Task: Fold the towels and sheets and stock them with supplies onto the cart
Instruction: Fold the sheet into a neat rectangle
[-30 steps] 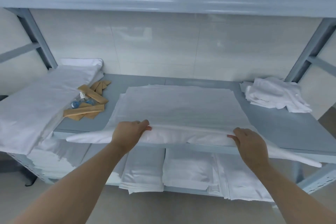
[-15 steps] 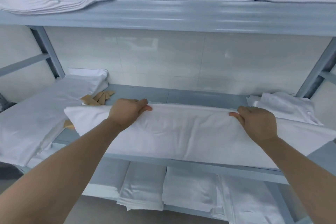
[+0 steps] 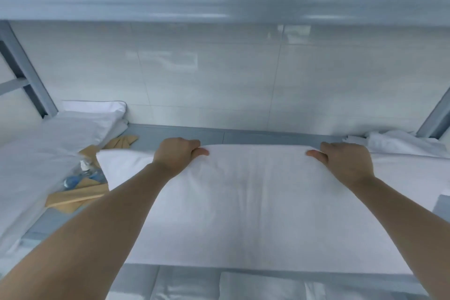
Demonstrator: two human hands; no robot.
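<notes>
On middle shelf (image 3: 175, 133): white sheet (image 3: 243, 202) spread centre, reaching front edge
left hand (image 3: 179, 153): grips sheet's far fold
right hand (image 3: 345, 162): grips same fold
shelf left edge: tan packets (image 3: 78, 196), folded linen (image 3: 48, 143)

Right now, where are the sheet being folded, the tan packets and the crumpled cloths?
sheet (image 3: 255, 202), head view, middle of its top layer.
tan packets (image 3: 78, 196), head view, the long front packet.
crumpled cloths (image 3: 399, 142), head view, top of the pile.
</notes>
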